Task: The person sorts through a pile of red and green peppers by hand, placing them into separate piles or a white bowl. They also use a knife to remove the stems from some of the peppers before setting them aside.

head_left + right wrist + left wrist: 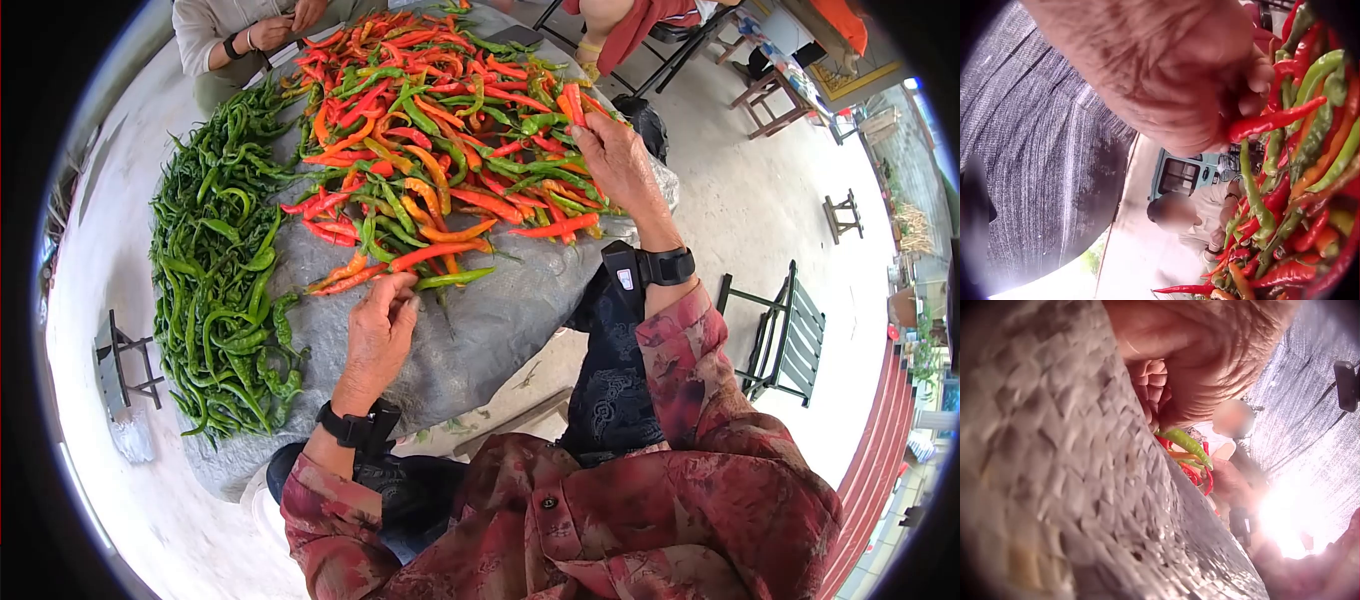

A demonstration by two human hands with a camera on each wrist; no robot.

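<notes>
My right hand [622, 165] is over the far right of the mixed pile and holds a red chili pepper [1279, 120], which sticks out past the fingers in the right wrist view. At the pile's near edge is my left hand [380, 325], fingers curled, with a light green chili pepper [455, 278] at its fingertips. In the left wrist view this green pepper [1186, 447] juts out from under the thumb side of the hand. A long red pepper [435, 254] lies just beyond those fingers. Red, orange and green chilies [430, 130] spread out between and beyond both hands.
A heap of green chilies [225, 290] lies to the left on the grey woven sheet [480, 350]. Another person [245, 40] sits across at the far left. A black bag [643, 125] stands by the right edge, and a folding chair [785, 335] is farther right.
</notes>
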